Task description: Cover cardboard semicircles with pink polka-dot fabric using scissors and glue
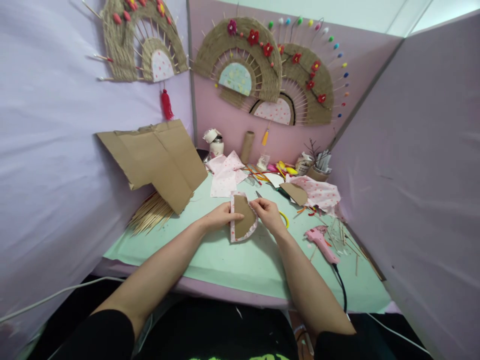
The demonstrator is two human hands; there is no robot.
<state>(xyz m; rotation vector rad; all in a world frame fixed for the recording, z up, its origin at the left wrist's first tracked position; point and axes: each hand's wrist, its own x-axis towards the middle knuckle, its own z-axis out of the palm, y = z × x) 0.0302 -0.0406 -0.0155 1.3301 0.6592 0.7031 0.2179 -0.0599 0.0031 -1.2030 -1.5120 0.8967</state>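
A half-round piece of brown cardboard point(244, 216), its edges wrapped in white fabric with pink dots, is held up over the table in front of me. My left hand point(222, 216) grips its straight side, thumb lying across the cardboard face. At the curved edge, the fingers of my right hand point(267, 212) pinch the folded fabric rim. Scissors with a yellow handle point(284, 219) lie on the table behind my right hand, partly hidden by it. To the right rests a pink glue gun point(322, 244) with a black cord.
A large folded cardboard sheet point(161, 160) leans at left over a bundle of thin sticks point(152, 215). Dotted fabric point(227, 172), a cardboard tube point(246, 147) and more fabric point(318, 192) lie toward the back. Loose sticks point(347, 240) litter the right. Twine fans point(243, 60) hang on the wall.
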